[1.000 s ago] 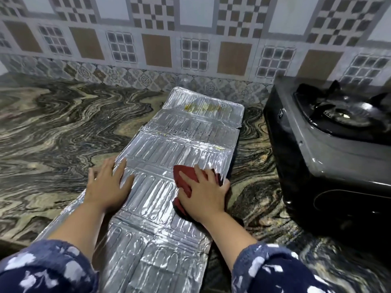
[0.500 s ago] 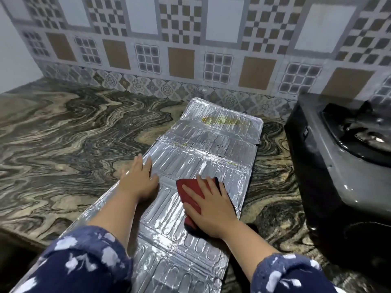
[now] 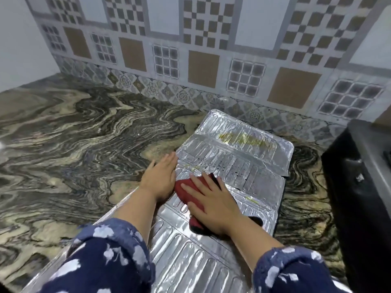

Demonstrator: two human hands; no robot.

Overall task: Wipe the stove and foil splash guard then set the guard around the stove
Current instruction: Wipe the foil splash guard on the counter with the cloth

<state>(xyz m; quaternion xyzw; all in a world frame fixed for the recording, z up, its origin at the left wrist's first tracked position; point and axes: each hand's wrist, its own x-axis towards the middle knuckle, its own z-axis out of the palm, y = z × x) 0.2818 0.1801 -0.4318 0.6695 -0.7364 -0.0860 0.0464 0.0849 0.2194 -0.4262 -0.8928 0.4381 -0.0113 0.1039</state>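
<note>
The foil splash guard [image 3: 243, 161] lies flat on the marbled counter, several ribbed silver panels running from the near edge to the wall. Its far panels carry yellow-brown stains and dark specks. My right hand [image 3: 213, 199] presses a dark red cloth [image 3: 186, 189] flat on a middle panel. My left hand [image 3: 160, 176] lies palm down on the guard's left edge, fingers together, touching the cloth's left side. The black stove [image 3: 359, 180] stands at the right edge of the view, mostly cut off.
The marbled counter [image 3: 84, 144] stretches wide to the left of the guard. A patterned tile wall [image 3: 190, 60] rises right behind the guard's far end. A narrow strip of counter separates the guard from the stove.
Both hands have slid farther along the guard toward the wall, the cloth moving with the right hand. The left hand has closed in beside the cloth. The view has swung left, hiding most of the stove.
</note>
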